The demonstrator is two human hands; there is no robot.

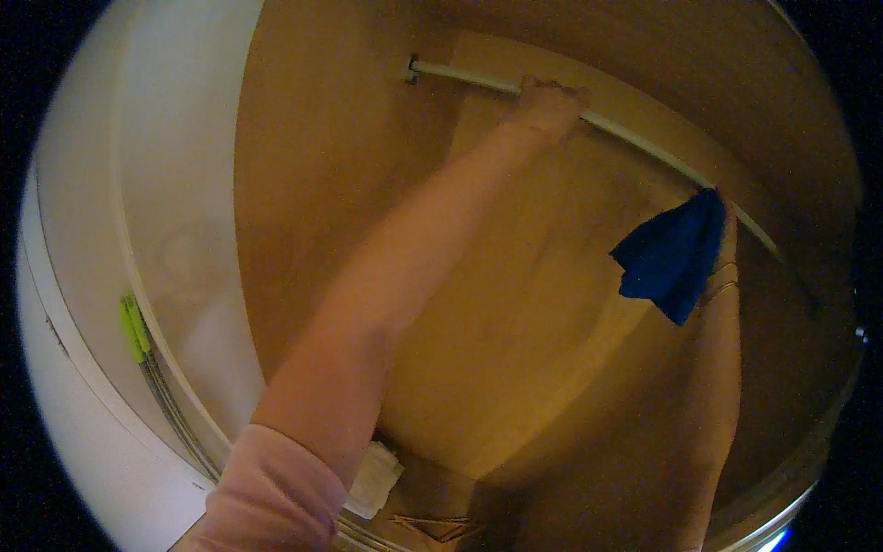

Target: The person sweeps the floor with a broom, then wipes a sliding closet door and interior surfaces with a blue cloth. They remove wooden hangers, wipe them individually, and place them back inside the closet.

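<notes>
A pale closet rod [641,143] runs across the upper part of a wooden wardrobe, held at its left end by a small bracket [412,70]. My left hand [550,107] is closed around the rod, left of its middle. Further right, my right hand [726,214] is at the rod with a dark blue cloth [672,255] that hangs down beside the wrist. The cloth and the rod hide most of the right fingers. Thin bands circle the right wrist.
Wooden panels [497,331] surround the rod. Low in the wardrobe lie a whitish folded cloth [376,479] and a brown angular object [436,528], perhaps a hanger. Two green-ended rods or handles [135,328] lean by the white wall [186,172] at left.
</notes>
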